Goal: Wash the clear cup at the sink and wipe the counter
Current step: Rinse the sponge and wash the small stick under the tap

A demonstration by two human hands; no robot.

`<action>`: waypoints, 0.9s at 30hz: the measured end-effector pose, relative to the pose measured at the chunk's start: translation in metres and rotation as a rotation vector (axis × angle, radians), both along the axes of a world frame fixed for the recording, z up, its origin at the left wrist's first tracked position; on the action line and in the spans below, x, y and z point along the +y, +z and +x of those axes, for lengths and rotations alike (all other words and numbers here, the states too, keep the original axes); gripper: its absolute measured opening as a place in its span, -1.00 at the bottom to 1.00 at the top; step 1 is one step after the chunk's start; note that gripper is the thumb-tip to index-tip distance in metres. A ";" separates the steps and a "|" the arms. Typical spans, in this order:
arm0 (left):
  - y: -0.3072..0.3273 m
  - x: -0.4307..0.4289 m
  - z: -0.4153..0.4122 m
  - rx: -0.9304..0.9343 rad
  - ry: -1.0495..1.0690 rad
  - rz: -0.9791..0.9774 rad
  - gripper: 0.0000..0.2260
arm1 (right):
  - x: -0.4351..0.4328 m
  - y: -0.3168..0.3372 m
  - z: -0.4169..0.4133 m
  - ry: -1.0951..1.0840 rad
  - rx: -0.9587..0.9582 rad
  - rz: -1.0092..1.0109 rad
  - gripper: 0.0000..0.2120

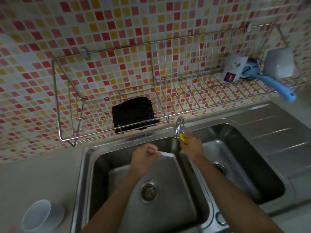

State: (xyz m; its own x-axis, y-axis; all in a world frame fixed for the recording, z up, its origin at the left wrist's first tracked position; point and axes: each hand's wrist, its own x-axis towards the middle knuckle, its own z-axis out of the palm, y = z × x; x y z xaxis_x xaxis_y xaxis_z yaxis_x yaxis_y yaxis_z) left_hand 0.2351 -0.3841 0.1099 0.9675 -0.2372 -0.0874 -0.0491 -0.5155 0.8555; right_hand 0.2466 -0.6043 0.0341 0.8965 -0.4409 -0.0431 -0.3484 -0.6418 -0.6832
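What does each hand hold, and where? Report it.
The left hand pinches a small white thing by one end. The right hand grips a yellow thing, likely a sponge, around its lower part. The clear cup is unheld.

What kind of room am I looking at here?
Most likely a home kitchen: a steel double sink with a tap, a wire dish rack holding a mug on the tiled wall, and a clear cup on the counter.
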 end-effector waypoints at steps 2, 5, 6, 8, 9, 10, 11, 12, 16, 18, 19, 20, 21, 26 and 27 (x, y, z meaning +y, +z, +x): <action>0.000 -0.017 0.007 0.002 -0.025 -0.036 -0.90 | 0.000 -0.003 0.005 0.071 0.009 -0.027 -0.50; -0.002 -0.035 0.013 0.003 -0.071 -0.082 -0.90 | -0.004 -0.010 0.004 0.230 0.090 -0.055 -0.48; -0.002 -0.040 0.014 0.003 -0.083 -0.096 -0.89 | -0.007 -0.012 0.002 0.258 0.105 -0.014 -0.47; -0.002 -0.049 0.016 0.003 -0.100 -0.113 -0.87 | -0.014 -0.010 -0.006 0.219 0.081 0.106 -0.44; -0.003 -0.052 0.017 -0.003 -0.107 -0.124 -0.87 | -0.017 -0.008 -0.011 0.173 0.050 0.153 -0.45; -0.004 -0.054 0.018 -0.012 -0.111 -0.133 -0.87 | -0.020 -0.009 -0.015 0.121 0.026 0.201 -0.48; -0.005 -0.055 0.019 -0.022 -0.111 -0.134 -0.86 | -0.021 -0.008 -0.020 0.072 0.005 0.260 -0.52; -0.006 -0.055 0.019 -0.030 -0.108 -0.122 -0.86 | -0.022 -0.011 -0.025 0.014 -0.006 0.339 -0.55; -0.007 -0.055 0.018 -0.069 -0.112 -0.097 -0.85 | -0.018 -0.023 -0.046 -0.266 -0.030 0.889 -0.70; -0.007 -0.055 0.017 -0.100 -0.123 -0.090 -0.84 | -0.016 -0.024 -0.054 -0.311 -0.021 1.155 -0.72; -0.008 -0.056 0.017 -0.116 -0.129 -0.086 -0.83 | -0.014 -0.024 -0.057 -0.310 -0.010 1.234 -0.70; -0.008 -0.056 0.017 -0.124 -0.128 -0.086 -0.84 | -0.013 -0.025 -0.058 -0.310 0.001 1.293 -0.66; -0.008 -0.057 0.016 -0.125 -0.121 -0.084 -0.84 | -0.010 -0.024 -0.058 -0.309 0.013 1.326 -0.63; -0.007 -0.053 0.014 -0.159 -0.110 -0.059 -0.84 | 0.004 -0.016 -0.057 -0.268 0.039 1.392 -0.67; -0.006 -0.051 0.014 -0.162 -0.109 -0.058 -0.83 | 0.007 -0.015 -0.057 -0.261 0.047 1.377 -0.70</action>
